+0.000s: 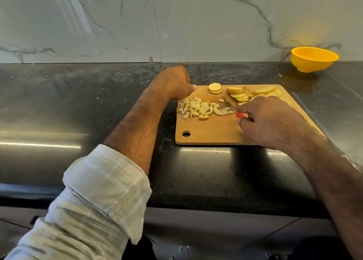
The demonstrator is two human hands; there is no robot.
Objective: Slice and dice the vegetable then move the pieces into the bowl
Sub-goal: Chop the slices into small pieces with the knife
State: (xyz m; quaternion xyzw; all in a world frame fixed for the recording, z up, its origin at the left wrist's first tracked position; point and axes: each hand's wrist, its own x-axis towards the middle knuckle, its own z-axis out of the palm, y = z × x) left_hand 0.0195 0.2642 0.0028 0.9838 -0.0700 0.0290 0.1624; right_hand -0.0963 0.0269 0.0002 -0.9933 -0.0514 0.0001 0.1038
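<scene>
A wooden cutting board lies on the dark counter. Pale diced vegetable pieces are heaped at its left middle. A small stack of round slices and a row of further slices sit along its far edge. My right hand grips a knife with a red handle, its blade pointing into the diced pieces. My left hand rests in a loose fist at the board's far left corner, thumb out, holding nothing I can see. The yellow bowl stands empty at the far right.
The black stone counter runs wide to the left of the board. A marble-patterned wall rises behind it. The counter's front edge lies close below my arms, with cabinet fronts underneath.
</scene>
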